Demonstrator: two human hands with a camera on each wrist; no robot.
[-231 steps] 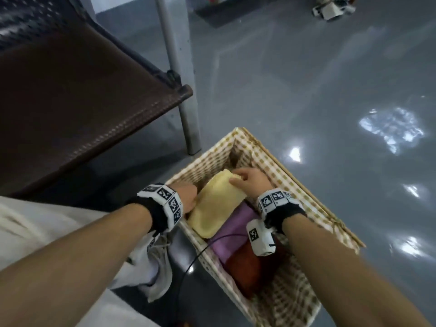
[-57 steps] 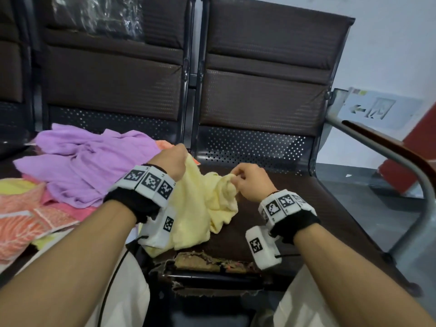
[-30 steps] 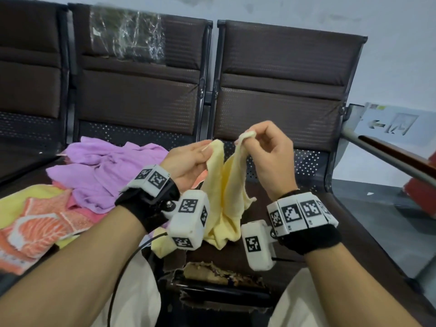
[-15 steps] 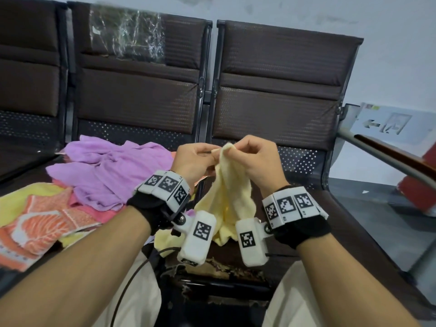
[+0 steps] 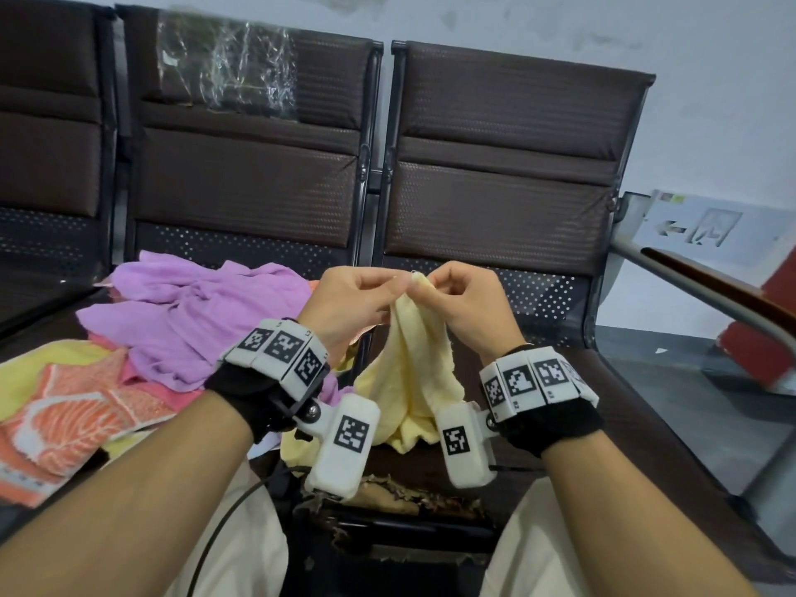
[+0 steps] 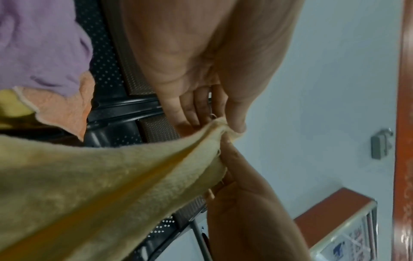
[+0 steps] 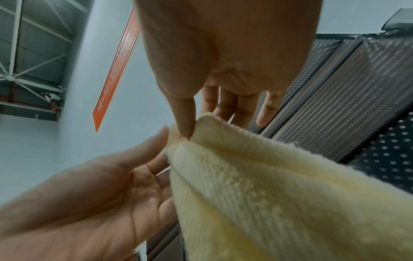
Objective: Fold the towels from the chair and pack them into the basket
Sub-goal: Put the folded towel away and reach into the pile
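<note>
A pale yellow towel (image 5: 409, 372) hangs in front of me above the brown chair seat (image 5: 637, 407). My left hand (image 5: 357, 303) and right hand (image 5: 456, 303) meet at its top corner and both pinch it between thumb and fingers. In the left wrist view the towel (image 6: 111, 185) runs up to my left hand (image 6: 225, 123), with the right hand below. In the right wrist view my right hand (image 7: 194, 127) pinches the towel (image 7: 279, 185) corner. A purple towel (image 5: 194, 321) and an orange-patterned towel (image 5: 69, 415) lie heaped on the left seat. The basket is out of view.
Brown chair backs (image 5: 495, 165) stand close behind the hands. A metal armrest (image 5: 715, 295) slopes down at the right. Torn padding (image 5: 396, 497) shows at the seat's front edge. Grey floor (image 5: 689, 364) lies beyond the armrest.
My hands took the yellow towel from the seat, lifted it, then came together at its top corner. Over the last half second they rose slightly, still pinching it.
</note>
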